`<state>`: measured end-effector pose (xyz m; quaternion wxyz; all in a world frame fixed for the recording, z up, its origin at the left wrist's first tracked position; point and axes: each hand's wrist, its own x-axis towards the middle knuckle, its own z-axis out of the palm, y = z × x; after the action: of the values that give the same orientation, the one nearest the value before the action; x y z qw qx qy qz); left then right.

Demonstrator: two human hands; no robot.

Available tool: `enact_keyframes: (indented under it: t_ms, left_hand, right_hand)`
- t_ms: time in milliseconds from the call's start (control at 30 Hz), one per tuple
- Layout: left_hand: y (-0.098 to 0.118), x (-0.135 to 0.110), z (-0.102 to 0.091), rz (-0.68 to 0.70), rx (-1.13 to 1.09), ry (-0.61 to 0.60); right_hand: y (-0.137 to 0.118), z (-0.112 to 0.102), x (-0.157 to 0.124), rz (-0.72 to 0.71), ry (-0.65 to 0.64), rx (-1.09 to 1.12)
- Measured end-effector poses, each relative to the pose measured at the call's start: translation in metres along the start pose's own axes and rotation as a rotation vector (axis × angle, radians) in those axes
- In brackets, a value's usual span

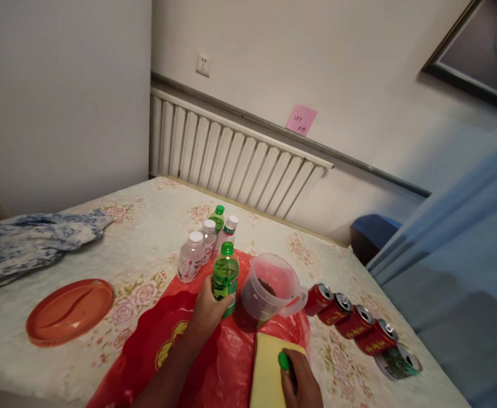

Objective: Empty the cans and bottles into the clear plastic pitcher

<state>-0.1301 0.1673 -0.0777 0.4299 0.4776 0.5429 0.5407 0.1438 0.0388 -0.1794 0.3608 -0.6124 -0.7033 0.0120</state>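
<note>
My left hand (pixel 209 309) is wrapped round a green plastic bottle (pixel 225 277) with a green cap, upright over the red plastic sheet (pixel 235 351). Just right of the bottle stands a clear plastic measuring jug (pixel 257 297) with dark liquid inside. My right hand (pixel 302 378) is closed at the front, over a yellow cloth or sponge (pixel 269 362). From its fingers pokes a small green round-ended thing (pixel 284 360); the rest of it is hidden.
Behind the held bottle stand clear white-capped bottles (pixel 190 260) and another green-capped bottle (pixel 218 217). Several red cans (pixel 352 321) and a green can (pixel 395 362) line the right. An orange-red oval plate (pixel 70 311) and patterned cloth (pixel 39 241) lie left.
</note>
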Motion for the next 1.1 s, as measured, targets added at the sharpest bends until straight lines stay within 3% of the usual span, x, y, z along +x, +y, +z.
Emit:
enact_keyframes:
  t_ms: [233,367,533,700,900,1000,1100]
  left_hand:
    - [-0.010,0.004,0.002,0.011,-0.008,-0.015]
    - [-0.014,0.004,0.001,0.015,-0.011,-0.034]
    - [-0.012,0.003,-0.004,0.028,-0.037,-0.075]
    - [-0.010,0.000,-0.009,0.023,-0.018,-0.129]
    - [-0.011,-0.002,-0.012,0.009,-0.010,-0.131]
    - [-0.011,-0.002,-0.013,0.014,0.004,-0.125]
    - [-0.014,-0.002,-0.014,0.035,0.004,-0.134]
  right_hand:
    - [-0.002,-0.012,0.014,0.230,0.083,0.140]
    - [-0.008,-0.038,0.055,0.355,0.158,0.204]
    - [-0.034,-0.060,0.110,0.320,0.181,0.381]
    - [-0.044,-0.057,0.137,0.355,0.113,0.557]
    - [-0.044,-0.044,0.152,0.379,-0.014,1.006]
    - [-0.046,-0.041,0.159,0.409,-0.070,1.083]
    - [-0.050,-0.039,0.163,0.430,-0.043,1.107]
